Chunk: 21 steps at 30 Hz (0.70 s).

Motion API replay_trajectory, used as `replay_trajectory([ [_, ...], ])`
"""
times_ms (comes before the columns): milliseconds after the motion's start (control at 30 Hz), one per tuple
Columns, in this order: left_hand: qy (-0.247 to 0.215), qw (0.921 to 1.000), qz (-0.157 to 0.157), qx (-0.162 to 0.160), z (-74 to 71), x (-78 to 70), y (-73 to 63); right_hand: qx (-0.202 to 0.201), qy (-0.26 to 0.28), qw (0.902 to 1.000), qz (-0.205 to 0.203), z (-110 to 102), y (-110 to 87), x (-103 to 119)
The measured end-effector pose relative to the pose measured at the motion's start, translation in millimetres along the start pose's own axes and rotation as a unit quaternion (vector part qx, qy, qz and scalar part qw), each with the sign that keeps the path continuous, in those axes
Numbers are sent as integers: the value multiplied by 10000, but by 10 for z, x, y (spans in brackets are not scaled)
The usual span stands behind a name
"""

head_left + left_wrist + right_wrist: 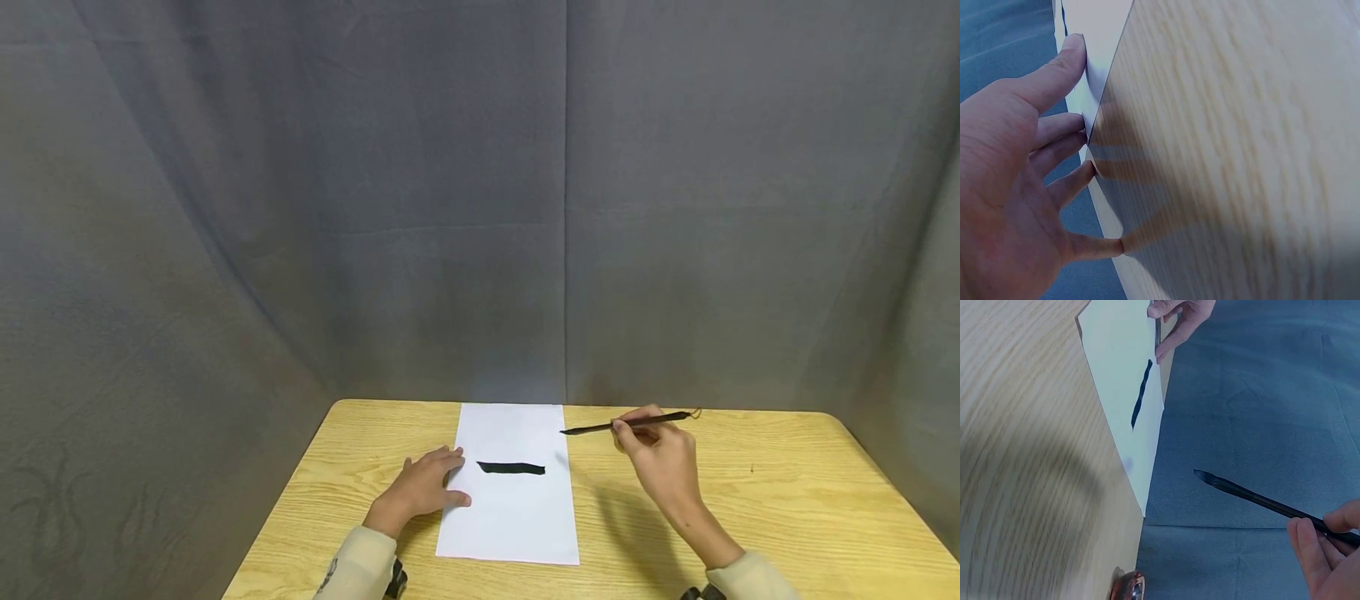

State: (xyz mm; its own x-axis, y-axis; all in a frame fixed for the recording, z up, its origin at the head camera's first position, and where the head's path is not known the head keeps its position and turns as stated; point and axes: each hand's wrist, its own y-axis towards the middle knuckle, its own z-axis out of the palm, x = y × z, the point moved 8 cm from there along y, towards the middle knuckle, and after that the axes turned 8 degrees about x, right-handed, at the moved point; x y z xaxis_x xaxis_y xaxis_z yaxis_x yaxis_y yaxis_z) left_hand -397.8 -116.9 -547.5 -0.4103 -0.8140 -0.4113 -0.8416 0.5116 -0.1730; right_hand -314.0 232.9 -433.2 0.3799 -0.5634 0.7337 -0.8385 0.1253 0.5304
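Note:
A white sheet of paper (510, 525) lies on the wooden table, with one thick black stroke (512, 468) across its middle. My left hand (423, 486) rests at the sheet's left edge, fingers spread; in the left wrist view its thumb (1066, 59) lies over the paper and other fingertips touch the wood. To the right of the sheet, my right hand (660, 454) holds a dark calligraphy brush (592, 429) between thumb and fingers. The brush is raised above the table, nearly level, its dark tip pointing left over the sheet's right edge.
The light wooden table (810, 500) extends to both sides of the paper. Grey cloth (450, 208) hangs behind it and at the sides. A shiny reddish object (1129, 586), only partly seen, stands near the table's far edge in the right wrist view.

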Motion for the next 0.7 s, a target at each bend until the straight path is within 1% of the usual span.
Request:
replay_trajectory([
  [233, -19, 10000, 14, -28, -5, 11, 4, -55, 110, 9999, 1, -53, 40, -6],
  [467, -37, 10000, -35, -49, 3, 33, 0, -334, -182, 9992, -104, -148, 66, 10],
  [700, -57, 10000, -32, -59, 11, 44, 2, -341, -240, 9990, -133, -243, 102, 5],
])
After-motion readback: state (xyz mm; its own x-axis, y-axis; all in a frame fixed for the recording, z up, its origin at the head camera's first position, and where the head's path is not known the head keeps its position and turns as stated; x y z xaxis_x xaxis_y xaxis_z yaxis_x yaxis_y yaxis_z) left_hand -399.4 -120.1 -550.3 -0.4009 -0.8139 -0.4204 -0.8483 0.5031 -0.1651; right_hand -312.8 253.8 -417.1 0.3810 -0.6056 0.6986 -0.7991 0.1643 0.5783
